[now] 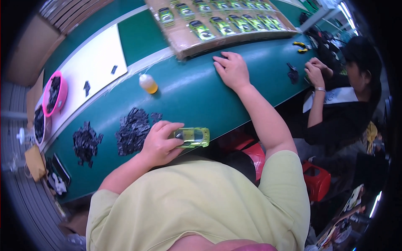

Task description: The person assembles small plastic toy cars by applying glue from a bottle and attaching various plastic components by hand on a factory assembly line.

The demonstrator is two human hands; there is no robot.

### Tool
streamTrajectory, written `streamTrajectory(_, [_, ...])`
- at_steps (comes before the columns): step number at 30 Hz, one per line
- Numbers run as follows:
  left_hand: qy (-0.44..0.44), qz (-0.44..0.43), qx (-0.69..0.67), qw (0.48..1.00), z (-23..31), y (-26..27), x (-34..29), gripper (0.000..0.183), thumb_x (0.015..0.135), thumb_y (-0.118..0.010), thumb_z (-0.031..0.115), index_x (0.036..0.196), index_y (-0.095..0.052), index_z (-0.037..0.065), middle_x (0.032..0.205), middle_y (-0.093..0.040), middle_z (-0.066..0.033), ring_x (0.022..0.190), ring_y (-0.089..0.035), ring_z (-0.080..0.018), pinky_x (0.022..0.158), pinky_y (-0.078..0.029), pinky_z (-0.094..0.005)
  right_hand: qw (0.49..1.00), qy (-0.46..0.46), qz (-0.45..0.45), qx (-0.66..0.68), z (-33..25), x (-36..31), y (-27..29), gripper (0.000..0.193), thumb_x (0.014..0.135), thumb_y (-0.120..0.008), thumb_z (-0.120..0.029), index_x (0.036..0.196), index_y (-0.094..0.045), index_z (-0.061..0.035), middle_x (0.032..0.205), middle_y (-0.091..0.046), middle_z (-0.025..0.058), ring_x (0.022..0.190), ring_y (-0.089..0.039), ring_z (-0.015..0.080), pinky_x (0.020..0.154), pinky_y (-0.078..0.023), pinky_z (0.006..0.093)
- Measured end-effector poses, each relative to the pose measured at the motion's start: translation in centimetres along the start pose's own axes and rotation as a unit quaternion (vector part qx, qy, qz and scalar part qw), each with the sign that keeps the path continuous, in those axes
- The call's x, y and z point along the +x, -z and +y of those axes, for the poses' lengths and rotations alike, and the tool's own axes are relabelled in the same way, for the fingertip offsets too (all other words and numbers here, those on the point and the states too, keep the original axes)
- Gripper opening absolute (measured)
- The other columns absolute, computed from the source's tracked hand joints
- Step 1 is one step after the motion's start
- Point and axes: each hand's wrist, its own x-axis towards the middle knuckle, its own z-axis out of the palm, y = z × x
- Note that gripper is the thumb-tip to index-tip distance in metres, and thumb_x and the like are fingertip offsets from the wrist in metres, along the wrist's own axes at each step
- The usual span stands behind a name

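My left hand (161, 143) is closed around one end of a translucent green toy car shell (196, 137) with a clear window area, held at the near edge of the table. Right beside that hand lies a large heap of small flat black pieces (133, 131); a smaller heap of black pieces (86, 142) is further left. My right hand (233, 70) is stretched far forward, resting on the green table, fingers apart, close to the cardboard tray (184, 51). A dark spot shows between its fingers; whether it is a part or a shadow I cannot make out.
Several green car shells (202, 30) sit in rows on the tray. A bottle of amber liquid (148, 84) stands mid-table. Left are a white board (100, 58) and a pink basket (63, 94) of black pieces. A co-worker (335, 96) sits at right, near yellow-handled pliers (300, 47).
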Motion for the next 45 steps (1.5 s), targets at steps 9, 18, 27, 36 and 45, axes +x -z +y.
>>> streamTrajectory(9, [-0.001, -0.015, 0.016, 1.000, -0.2, 0.3, 0.5, 0.029, 0.057, -0.080, 0.014, 0.083, -0.068, 0.012, 0.117, -0.061, -0.0131, 0.093, -0.058, -0.0324, 0.076, -0.048, -0.0415, 0.999, -0.017, 0.001, -0.035, 6.3, 0.4, 2.2, 0.024, 0.088, -0.060, -0.026, 0.105, -0.073, -0.0144, 0.114, -0.066, 0.0147, 0.110, -0.059, 0.0345, 0.100, -0.043, 0.0441])
streamTrajectory(18, [-0.008, -0.028, 0.024, 0.999, -1.1, 0.0, 1.5, 0.031, 0.054, -0.081, 0.018, 0.083, -0.070, 0.012, 0.116, -0.062, -0.0143, 0.092, -0.060, -0.0308, 0.074, -0.049, -0.0397, 0.923, -0.311, -0.004, -0.227, 26.4, 5.8, 4.0, 0.032, 0.093, -0.049, -0.028, 0.108, -0.070, -0.0099, 0.114, -0.066, 0.0156, 0.109, -0.060, 0.0319, 0.098, -0.044, 0.0409])
streamTrajectory(27, [-0.009, -0.031, 0.056, 0.998, -1.1, 0.1, 1.7, 0.033, 0.053, -0.081, 0.019, 0.084, -0.071, 0.013, 0.117, -0.062, -0.0142, 0.093, -0.060, -0.0305, 0.074, -0.047, -0.0399, 0.871, -0.409, 0.018, -0.271, 24.7, 7.6, 3.9, 0.044, 0.096, -0.043, -0.040, 0.126, -0.061, -0.0135, 0.129, -0.056, 0.0163, 0.122, -0.049, 0.0348, 0.103, -0.040, 0.0430])
streamTrajectory(36, [0.006, -0.007, 0.049, 0.999, -0.1, 0.1, 1.8, 0.029, 0.056, -0.081, 0.013, 0.082, -0.069, 0.011, 0.115, -0.062, -0.0136, 0.092, -0.059, -0.0325, 0.076, -0.048, -0.0422, 0.897, -0.349, -0.018, -0.272, 20.7, -1.4, 11.3, 0.046, 0.092, -0.051, -0.048, 0.120, -0.066, -0.0158, 0.125, -0.060, 0.0165, 0.113, -0.058, 0.0351, 0.097, -0.045, 0.0449])
streamTrajectory(45, [0.012, -0.021, 0.064, 0.998, 0.1, 0.1, 0.5, 0.026, 0.060, -0.076, 0.011, 0.084, -0.068, 0.009, 0.121, -0.058, -0.0154, 0.104, -0.056, -0.0360, 0.087, -0.045, -0.0477, 0.904, -0.142, -0.014, -0.403, 20.8, -4.5, 8.7, 0.026, 0.090, -0.052, -0.032, 0.080, -0.066, -0.0121, 0.080, -0.066, 0.0102, 0.076, -0.067, 0.0309, 0.069, -0.054, 0.0478])
